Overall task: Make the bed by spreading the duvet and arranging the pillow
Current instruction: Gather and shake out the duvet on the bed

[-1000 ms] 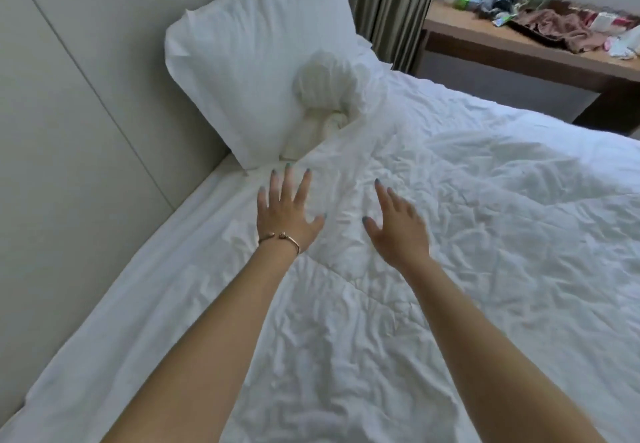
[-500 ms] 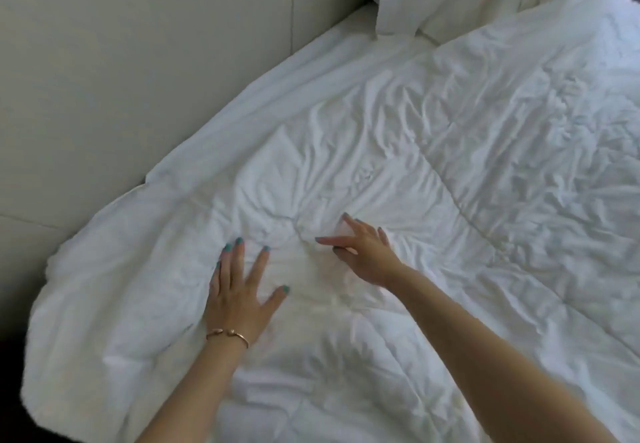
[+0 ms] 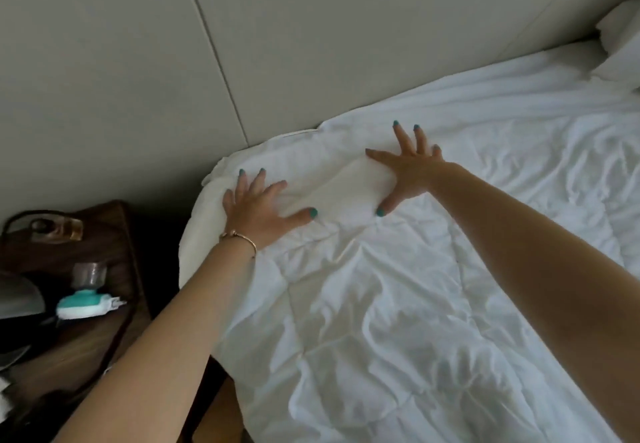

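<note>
A wrinkled white duvet [image 3: 398, 304] covers the bed and reaches its corner by the wall. My left hand [image 3: 258, 205], with a thin bracelet at the wrist, presses flat on the duvet's corner, fingers spread. My right hand [image 3: 408, 172] presses flat a little farther along the same edge, fingers spread too. A smooth patch of duvet lies between the two hands. Only a corner of the white pillow [image 3: 620, 41] shows at the upper right, against the wall.
A grey panelled wall [image 3: 242, 44] runs along the far side of the bed. Left of the bed stands a dark wooden side table [image 3: 86, 245] with a teal and white device [image 3: 83, 306], a clear cup and a dark bag.
The view has swung away from the pillow toward the bed's corner. Both hands have slid along the duvet to that corner, and the right hand's fingers have spread flat.
</note>
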